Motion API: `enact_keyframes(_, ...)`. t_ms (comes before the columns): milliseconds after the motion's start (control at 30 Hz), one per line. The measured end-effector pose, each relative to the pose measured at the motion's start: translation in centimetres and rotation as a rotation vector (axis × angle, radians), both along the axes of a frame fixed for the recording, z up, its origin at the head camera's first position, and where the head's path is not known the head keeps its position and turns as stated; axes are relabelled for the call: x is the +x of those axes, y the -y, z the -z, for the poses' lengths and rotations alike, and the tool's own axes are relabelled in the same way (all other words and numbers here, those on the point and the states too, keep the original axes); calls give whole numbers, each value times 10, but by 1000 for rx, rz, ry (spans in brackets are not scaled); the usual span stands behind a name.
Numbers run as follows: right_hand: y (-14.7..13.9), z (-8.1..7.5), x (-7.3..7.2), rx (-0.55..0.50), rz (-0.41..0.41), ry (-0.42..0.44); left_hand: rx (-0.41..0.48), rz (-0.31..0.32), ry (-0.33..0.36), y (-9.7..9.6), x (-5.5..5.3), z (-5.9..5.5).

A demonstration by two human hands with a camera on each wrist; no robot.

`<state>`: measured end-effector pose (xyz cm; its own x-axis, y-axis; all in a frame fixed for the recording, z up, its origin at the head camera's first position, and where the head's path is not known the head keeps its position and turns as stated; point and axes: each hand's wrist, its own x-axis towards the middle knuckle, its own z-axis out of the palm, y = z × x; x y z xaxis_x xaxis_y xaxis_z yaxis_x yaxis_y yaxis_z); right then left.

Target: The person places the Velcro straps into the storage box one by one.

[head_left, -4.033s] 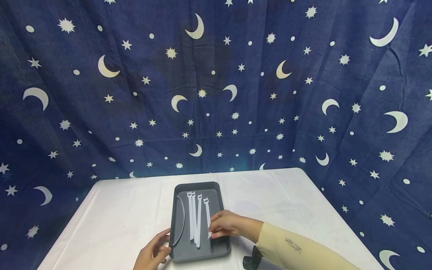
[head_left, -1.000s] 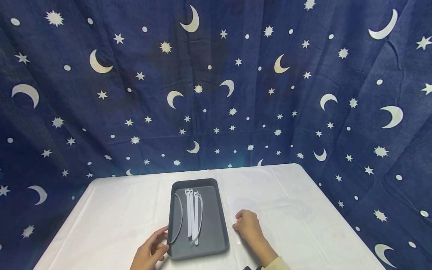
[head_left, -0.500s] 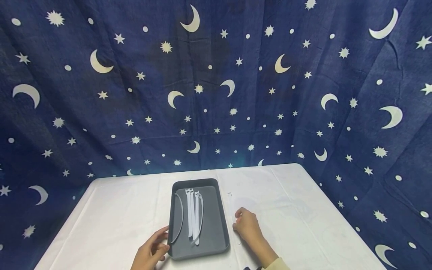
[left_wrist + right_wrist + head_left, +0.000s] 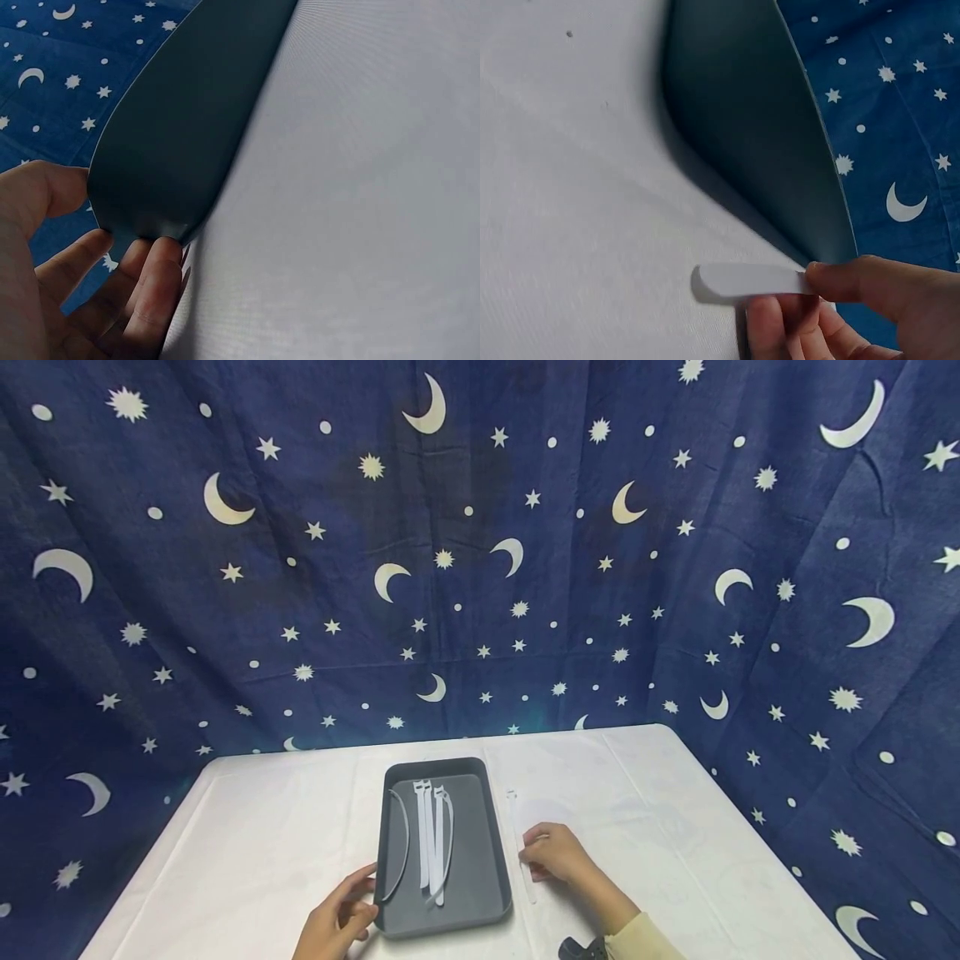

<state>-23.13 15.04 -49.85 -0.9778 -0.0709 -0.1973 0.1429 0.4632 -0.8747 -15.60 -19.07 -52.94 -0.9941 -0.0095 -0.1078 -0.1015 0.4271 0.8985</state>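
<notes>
A dark grey tray [image 4: 480, 893] lies on the white table, holding several white cable tie straps [image 4: 438, 852] with slotted heads. Two of these straps [image 4: 406, 847] [image 4: 450, 831] bow into curves. My left hand [image 4: 337, 914] holds the tray's near left side, thumb and fingertips against the rim and outer wall. Right of the tray, my right hand [image 4: 553, 853] pinches another white cable tie strap [image 4: 513, 814] between thumb and fingers. In the right wrist view, this strap's rounded tail [image 4: 742, 280] sticks out past the fingers, close by the tray's outer wall [image 4: 742, 112].
A white cloth covers the table [image 4: 277, 827]. Behind and to the right hangs a dark blue curtain [image 4: 480, 568] with moons and stars. A black wrist device [image 4: 581, 948] sits by the right sleeve [image 4: 637, 939].
Four seconds ago my right hand held a strap inside the tray; that strap now lies bowed there. The right hand moved right onto the table and now pinches another strap. The left hand stayed.
</notes>
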Motion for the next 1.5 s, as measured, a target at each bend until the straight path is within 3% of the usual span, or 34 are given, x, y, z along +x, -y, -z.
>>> enact_keyframes(533, -16, -18, -9, -111, -3, 93, 10, -4, -4, 0, 2, -2)
enact_keyframes(933, -15, -38, -7, -204, -63, 51, 4, -27, -8, -3, 1, -1)
enact_keyframes(1267, -5, -58, -4, -199, -109, 44, 4, -20, -1, -2, 1, -1)
enact_keyframes(1500, 6, -62, -4, -256, -167, 49, -6, -28, 1, -3, 0, 0)
